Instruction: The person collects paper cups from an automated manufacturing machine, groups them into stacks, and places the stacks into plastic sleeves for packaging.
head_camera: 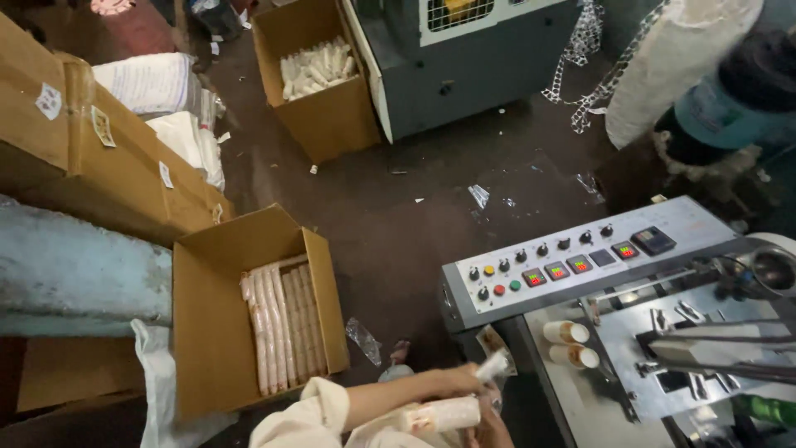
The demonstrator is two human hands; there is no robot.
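Left hand (458, 380) closed around paper cup stack (491, 367); right hand (491, 430) grips second cup stack (444, 415); open carton (257, 311) at 9 o'clock.

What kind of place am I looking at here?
Probably a small paper-cup workshop. A machine's control panel with knobs and buttons, cardboard boxes packed with stacked cups, and the person's hands holding a cup stack suggest it.

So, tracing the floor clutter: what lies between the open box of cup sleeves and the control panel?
In the head view, dark floor with a crumpled clear plastic wrapper lies between the open box and control panel.
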